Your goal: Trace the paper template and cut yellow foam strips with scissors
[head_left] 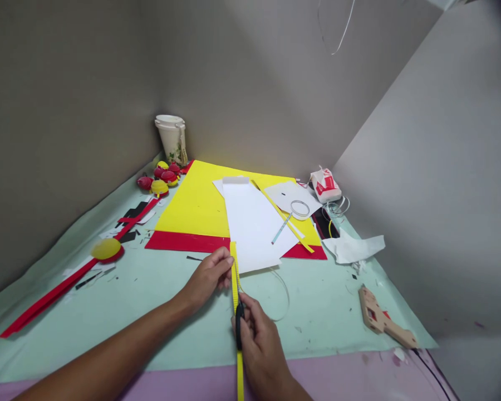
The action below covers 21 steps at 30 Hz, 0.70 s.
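A long yellow strip [234,264] with fine cuts along one edge runs toward me over the near part of the table. Near its far end, my left hand [207,277] pinches it between thumb and fingers. My right hand [262,348] is closed around black-handled scissors [239,329], whose blades point away from me and lie along the strip; whether they are apart cannot be made out. Just beyond the hands, white paper [254,223] rests on a yellow sheet [192,195] and a red sheet [183,241].
A beige glue gun [384,320] with a cord lies at the right. Red strips with a yellow disc [107,249], and several red and yellow pieces [167,177], lie left. A white bucket [171,139] stands at the back corner. A pen [281,228] and a tissue pack [325,185] are farther right.
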{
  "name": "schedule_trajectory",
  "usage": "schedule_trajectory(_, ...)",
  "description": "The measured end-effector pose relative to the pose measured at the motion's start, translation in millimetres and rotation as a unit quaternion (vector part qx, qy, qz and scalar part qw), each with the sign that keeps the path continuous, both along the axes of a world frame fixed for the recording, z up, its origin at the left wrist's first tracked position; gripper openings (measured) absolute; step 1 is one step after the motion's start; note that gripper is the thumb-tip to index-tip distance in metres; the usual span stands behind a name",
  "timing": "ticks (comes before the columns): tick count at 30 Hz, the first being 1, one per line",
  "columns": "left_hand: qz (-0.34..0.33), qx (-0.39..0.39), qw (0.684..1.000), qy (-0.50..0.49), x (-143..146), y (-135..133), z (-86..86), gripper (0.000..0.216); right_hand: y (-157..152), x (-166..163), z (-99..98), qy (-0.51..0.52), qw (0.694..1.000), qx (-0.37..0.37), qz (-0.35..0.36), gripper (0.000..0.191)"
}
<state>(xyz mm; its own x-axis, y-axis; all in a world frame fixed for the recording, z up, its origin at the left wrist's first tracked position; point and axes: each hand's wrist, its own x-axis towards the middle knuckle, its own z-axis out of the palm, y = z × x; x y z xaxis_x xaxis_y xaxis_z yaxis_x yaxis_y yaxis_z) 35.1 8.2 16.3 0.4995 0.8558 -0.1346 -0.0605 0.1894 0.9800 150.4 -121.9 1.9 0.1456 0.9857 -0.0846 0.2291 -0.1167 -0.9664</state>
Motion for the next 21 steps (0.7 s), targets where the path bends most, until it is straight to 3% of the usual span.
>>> schedule_trajectory(21,-0.013,-0.022,0.999,-0.022,2.0,-3.1,-0.8,0.024,-3.0,2.3,-10.4,0.001,1.000,0.030,0.005,0.040)
